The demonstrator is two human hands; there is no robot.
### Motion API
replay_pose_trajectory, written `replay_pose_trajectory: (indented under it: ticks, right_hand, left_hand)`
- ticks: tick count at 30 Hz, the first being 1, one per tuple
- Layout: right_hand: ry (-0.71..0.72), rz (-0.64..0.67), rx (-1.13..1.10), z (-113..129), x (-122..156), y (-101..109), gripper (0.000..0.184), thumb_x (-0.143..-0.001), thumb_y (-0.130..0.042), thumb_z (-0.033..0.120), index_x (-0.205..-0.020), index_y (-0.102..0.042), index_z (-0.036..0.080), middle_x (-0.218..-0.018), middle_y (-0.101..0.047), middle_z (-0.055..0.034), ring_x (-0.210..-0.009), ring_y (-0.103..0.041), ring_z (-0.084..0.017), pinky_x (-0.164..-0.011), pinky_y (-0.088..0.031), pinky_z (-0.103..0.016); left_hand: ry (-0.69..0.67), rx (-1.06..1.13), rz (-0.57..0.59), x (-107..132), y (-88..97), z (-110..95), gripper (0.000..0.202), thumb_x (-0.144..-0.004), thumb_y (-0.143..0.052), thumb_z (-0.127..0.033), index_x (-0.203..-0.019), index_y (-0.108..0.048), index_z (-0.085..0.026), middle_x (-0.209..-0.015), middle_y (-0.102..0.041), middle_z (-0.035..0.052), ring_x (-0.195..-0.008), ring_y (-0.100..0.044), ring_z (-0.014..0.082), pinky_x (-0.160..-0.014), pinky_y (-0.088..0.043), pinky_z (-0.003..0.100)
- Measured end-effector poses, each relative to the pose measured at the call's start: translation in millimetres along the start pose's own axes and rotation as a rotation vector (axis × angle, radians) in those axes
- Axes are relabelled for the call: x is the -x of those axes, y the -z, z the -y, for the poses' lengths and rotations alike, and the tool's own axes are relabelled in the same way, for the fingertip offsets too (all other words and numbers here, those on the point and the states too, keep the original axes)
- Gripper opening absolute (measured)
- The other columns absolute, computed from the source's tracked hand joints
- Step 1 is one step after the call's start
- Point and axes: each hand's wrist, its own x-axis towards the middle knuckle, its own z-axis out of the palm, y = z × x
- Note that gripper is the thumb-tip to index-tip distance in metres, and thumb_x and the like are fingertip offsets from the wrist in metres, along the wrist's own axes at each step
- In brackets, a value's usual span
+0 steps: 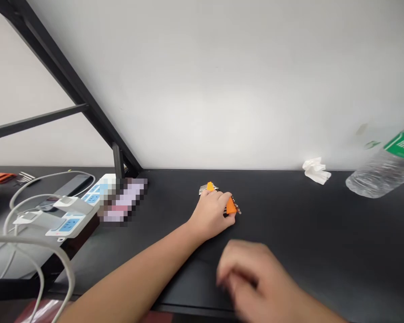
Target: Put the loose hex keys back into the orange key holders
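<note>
Orange showed twice in the head view: one holder (231, 206) with several thin metal pieces (204, 189) lay on the black table (303, 237), gripped under the left hand (212, 214), and one orange object (2, 178) lay at far left. Nearer the camera, the right hand (256, 278) was blurred, its fingers curled; whether it held anything, I couldn't tell. One tissue (316, 170) and one bottle (384, 170) sat at right, one power strip (93, 198) with two plugs (67, 202) at left.

Under your L hand (212, 214) you've got an orange holder (231, 206) w/ slim silvery rods (204, 189), on the black table (323, 233). Sits diag., far-L to near-R; rods poke out both sides, mid part hidden.
</note>
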Motion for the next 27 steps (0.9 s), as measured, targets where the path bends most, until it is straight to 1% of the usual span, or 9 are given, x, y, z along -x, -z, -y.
replay_pose_trajectory:
  ticks: [2,3,4,7,9,13,17,23,27]
  right_hand:
    - [-0.181,-0.626,0.402,-9.1,13.9,47.3,0.022,-0.100,-0.046,0.034,-0.106,-0.065,0.025,-0.092,-0.071,-0.0060,-0.074,-0.062,-0.019,-0.062,-0.043,-0.031]
    - [-0.260,-0.819,0.604,-14.4,17.6,67.1,0.024,-0.096,-0.054,0.042,-0.110,-0.063,0.024,-0.096,-0.071,-0.0072,-0.076,-0.063,-0.021,-0.063,-0.042,-0.032]
    - [-0.307,-0.879,0.745,-20.1,18.7,83.0,0.034,-0.092,-0.060,0.049,-0.114,-0.060,0.023,-0.099,-0.071,-0.0080,-0.076,-0.063,-0.022,-0.062,-0.041,-0.032]
    - [-0.316,-0.749,0.917,-39.3,9.1,105.4,0.035,-0.097,-0.052,0.052,-0.113,-0.057,0.022,-0.081,-0.069,-0.0031,-0.068,-0.062,-0.021,-0.059,-0.037,-0.029]
    - [-0.272,-0.682,0.943,-51.6,-1.5,104.3,0.027,-0.102,-0.043,0.046,-0.105,-0.056,0.023,-0.071,-0.065,0.0003,-0.061,-0.060,-0.019,-0.057,-0.034,-0.028]
    - [-0.191,-0.674,0.968,-68.1,-12.1,95.0,0.028,-0.105,-0.034,0.036,-0.087,-0.052,0.023,-0.068,-0.062,0.0007,-0.056,-0.057,-0.017,-0.055,-0.030,-0.028]
    - [-0.194,-0.686,1.013,-74.8,-8.2,100.5,0.029,-0.106,-0.032,0.032,-0.091,-0.054,0.023,-0.072,-0.065,-0.0002,-0.059,-0.060,-0.017,-0.056,-0.029,-0.028]
    - [-0.396,-0.678,1.349,-79.8,-4.5,124.5,0.030,-0.107,-0.032,0.031,-0.090,-0.055,0.021,-0.070,-0.067,-0.0022,-0.056,-0.060,-0.018,-0.053,-0.020,-0.030]
    - [-0.465,-0.690,1.407,-80.7,-4.3,130.6,0.030,-0.107,-0.034,0.030,-0.088,-0.056,0.022,-0.069,-0.067,-0.0017,-0.055,-0.059,-0.017,-0.052,-0.019,-0.030]
  left_hand:
    - [0.006,0.037,-0.002,0.2,1.2,-0.8,0.034,-0.077,-0.069,-0.029,-0.109,-0.061,-0.020,-0.095,-0.072,0.0066,-0.093,-0.067,0.0273,-0.093,-0.046,0.045]
    - [0.003,0.056,-0.009,0.4,1.1,-1.8,0.033,-0.077,-0.069,-0.029,-0.107,-0.061,-0.020,-0.093,-0.071,0.0063,-0.090,-0.067,0.0265,-0.090,-0.047,0.043]
    - [-0.002,0.076,-0.020,0.8,0.5,-3.1,0.032,-0.077,-0.068,-0.029,-0.106,-0.061,-0.019,-0.090,-0.071,0.0057,-0.087,-0.067,0.0256,-0.088,-0.048,0.042]
    - [-0.021,0.118,-0.047,2.3,-2.1,-7.5,0.024,-0.077,-0.065,-0.026,-0.100,-0.061,-0.020,-0.083,-0.069,0.0034,-0.078,-0.065,0.0225,-0.082,-0.048,0.039]
    - [-0.027,0.110,-0.038,3.1,-2.9,-10.0,0.016,-0.075,-0.063,-0.022,-0.090,-0.059,-0.021,-0.075,-0.065,0.0011,-0.072,-0.063,0.0203,-0.078,-0.047,0.037]
    - [-0.035,0.033,-0.025,2.8,-1.6,-11.2,0.008,-0.074,-0.060,-0.021,-0.077,-0.053,-0.021,-0.067,-0.059,0.0003,-0.067,-0.059,0.0195,-0.071,-0.044,0.035]
    - [-0.031,0.001,-0.016,2.1,-0.7,-7.2,0.013,-0.080,-0.064,-0.029,-0.088,-0.060,-0.020,-0.075,-0.064,0.0033,-0.075,-0.063,0.0230,-0.078,-0.046,0.039]
    - [0.032,-0.034,0.066,-0.2,-1.4,7.4,0.028,-0.083,-0.068,-0.032,-0.108,-0.063,-0.020,-0.091,-0.072,0.0062,-0.090,-0.067,0.0272,-0.090,-0.048,0.045]
    - [0.084,-0.058,0.070,-2.4,0.0,16.0,0.029,-0.082,-0.069,-0.031,-0.109,-0.064,-0.021,-0.095,-0.072,0.0069,-0.090,-0.067,0.0284,-0.090,-0.049,0.048]
